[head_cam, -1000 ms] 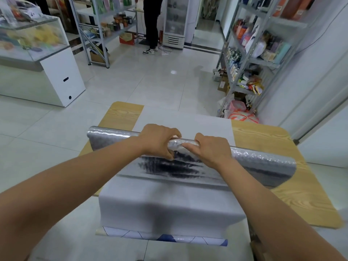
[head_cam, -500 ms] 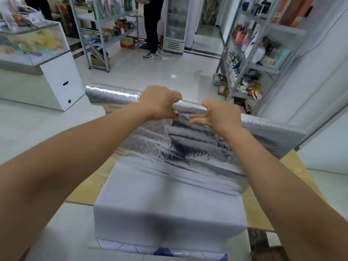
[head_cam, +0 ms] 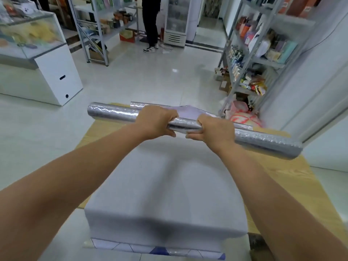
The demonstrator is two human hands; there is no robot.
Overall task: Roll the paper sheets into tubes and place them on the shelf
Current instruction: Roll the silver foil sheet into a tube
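Silver tube [head_cam: 113, 113]: shiny foil-like sheet rolled up long, running crosswise from 10 o'clock to 3 o'clock of frame centre, right end nearer the camera; over the far part of the tabletop, contact with it not discernible.
Loose flap [head_cam: 188, 111]: unrolled edge of the same sheet, lilac underside up, just behind the hands at 12 o'clock.
Left hand [head_cam: 157, 122]: clenched round the tube near its middle, palm over the top, fingers curled round it.
Right hand [head_cam: 216, 131]: grasping the tube the same way, just beside the left, a short bare stretch of tube between them.
Grey sheet [head_cam: 165, 185]: flat on the tabletop, reaching from under the hands toward 6 o'clock, near end drooping over the near edge.
Patterned sheet [head_cam: 150, 249]: under the grey one, only a strip visible at 6 o'clock, pale with blue diamond lines.
Tabletop [head_cam: 293, 178]: light wood, bare at 9 o'clock and 3 o'clock of the grey sheet.
Shelf [head_cam: 263, 59]: metal, at 1 to 2 o'clock, standing on the floor beyond the tabletop, loaded with packaged goods.
Pink bag [head_cam: 243, 115]: on the floor at the shelf's foot.
Display case [head_cam: 37, 44]: glass top, white base, at 10 o'clock.
Rack [head_cam: 98, 31]: metal, at 11 o'clock, holding jars and boxes.
Person [head_cam: 150, 21]: dark trousers and sneakers, at 12 o'clock, beside a white cooler [head_cam: 176, 21].
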